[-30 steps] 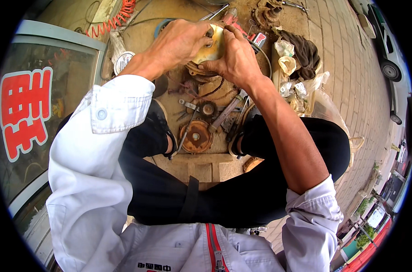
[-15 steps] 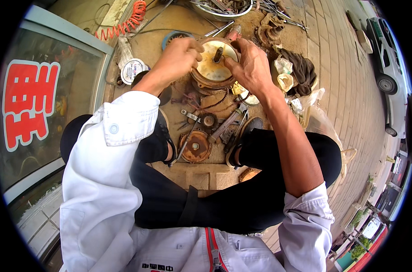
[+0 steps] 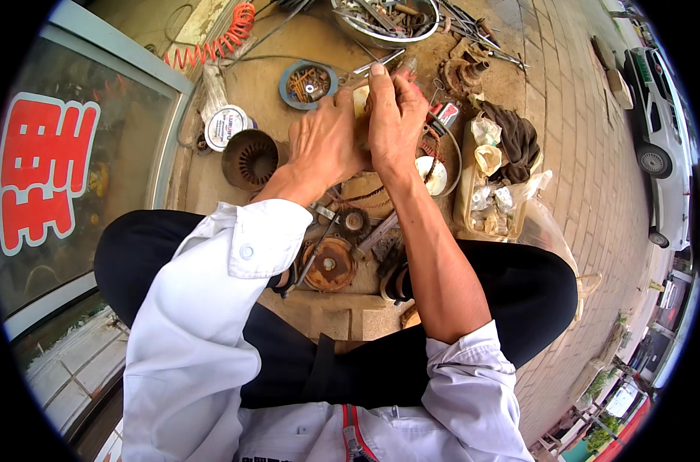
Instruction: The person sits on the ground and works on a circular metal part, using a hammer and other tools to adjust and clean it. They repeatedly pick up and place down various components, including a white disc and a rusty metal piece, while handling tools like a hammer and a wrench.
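Observation:
My left hand (image 3: 323, 138) and my right hand (image 3: 396, 123) are close together, fingers curled round a cream-and-rust round metal part (image 3: 360, 100), which they mostly hide. My right thumb points upward along it. Left of my wrist sits a dark hollow metal cylinder with inner slots (image 3: 248, 160). Below, between my feet, lie a rusty round plate (image 3: 330, 266), a dark toothed wheel (image 3: 354, 223) and loose tools. A white round piece (image 3: 431, 173) lies right of my right wrist.
A metal bowl of parts (image 3: 384, 17), a blue dish (image 3: 307, 83) and a white tub (image 3: 226, 127) sit around the work area. A glass door (image 3: 72, 246) borders the left. A tub with rags and bags (image 3: 488, 212) is right, beside paving and a parked white car (image 3: 666, 185).
My hands have drawn closer together and now cover the round part, whose cream face and central post showed earlier. The dark cylinder has come into clearer view beside my left arm.

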The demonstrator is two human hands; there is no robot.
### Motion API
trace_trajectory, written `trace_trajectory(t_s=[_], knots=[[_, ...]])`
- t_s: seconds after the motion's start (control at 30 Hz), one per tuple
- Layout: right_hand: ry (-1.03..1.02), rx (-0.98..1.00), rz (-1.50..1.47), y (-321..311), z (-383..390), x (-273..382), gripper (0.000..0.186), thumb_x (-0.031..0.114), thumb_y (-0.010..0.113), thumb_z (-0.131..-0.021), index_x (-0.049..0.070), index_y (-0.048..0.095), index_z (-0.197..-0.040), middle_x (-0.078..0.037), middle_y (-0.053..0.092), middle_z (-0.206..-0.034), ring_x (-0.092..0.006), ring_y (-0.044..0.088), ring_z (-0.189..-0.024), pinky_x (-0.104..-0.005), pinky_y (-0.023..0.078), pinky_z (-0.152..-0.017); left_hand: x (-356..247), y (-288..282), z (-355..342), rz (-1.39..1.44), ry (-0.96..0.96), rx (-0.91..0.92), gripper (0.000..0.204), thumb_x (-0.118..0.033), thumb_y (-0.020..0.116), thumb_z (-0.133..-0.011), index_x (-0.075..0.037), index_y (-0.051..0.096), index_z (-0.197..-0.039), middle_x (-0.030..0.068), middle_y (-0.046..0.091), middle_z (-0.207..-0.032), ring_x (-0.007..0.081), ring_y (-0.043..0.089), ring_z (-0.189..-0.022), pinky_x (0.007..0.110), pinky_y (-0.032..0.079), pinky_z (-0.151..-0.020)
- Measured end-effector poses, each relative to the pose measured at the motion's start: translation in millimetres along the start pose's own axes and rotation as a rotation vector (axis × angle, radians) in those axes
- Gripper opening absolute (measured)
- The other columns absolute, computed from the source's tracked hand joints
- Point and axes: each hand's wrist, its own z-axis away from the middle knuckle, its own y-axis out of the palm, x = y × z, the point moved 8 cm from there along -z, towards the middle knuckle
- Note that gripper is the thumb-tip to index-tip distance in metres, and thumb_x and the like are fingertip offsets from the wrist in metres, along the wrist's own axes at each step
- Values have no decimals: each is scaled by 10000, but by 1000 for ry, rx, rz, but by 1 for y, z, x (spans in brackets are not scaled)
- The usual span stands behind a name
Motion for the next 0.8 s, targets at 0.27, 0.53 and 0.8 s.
trace_trajectory(t_s=[0.27,0.53,0.8], knots=[[-45,75,-13,6,-11,-4,506,262,580,-1032,-7,522,-609,32,432,-550,-77,354,-561,-336,317,-478,-1,-2,3,124,20,-6,855,-403,860,-702,-75,500,-1404,258,651,-1211,448,659,-1073,519,539,-885],[-115,101,59,6,-14,1,518,278,561,-1033,-30,513,-619,-8,420,-533,-95,348,-564,-356,322,-484,2,-1,2,144,73,-24,955,-394,904,-649,-85,466,-1439,263,629,-1245,459,645,-1097,505,540,-918],[190,280,-316,3,-18,-24,610,542,462,-1064,71,569,-692,-48,585,-641,-155,532,-565,-312,433,-563,1,0,3,52,19,15,1065,-445,929,-608,0,436,-1441,271,628,-1253,441,658,-1101,495,548,-932]])
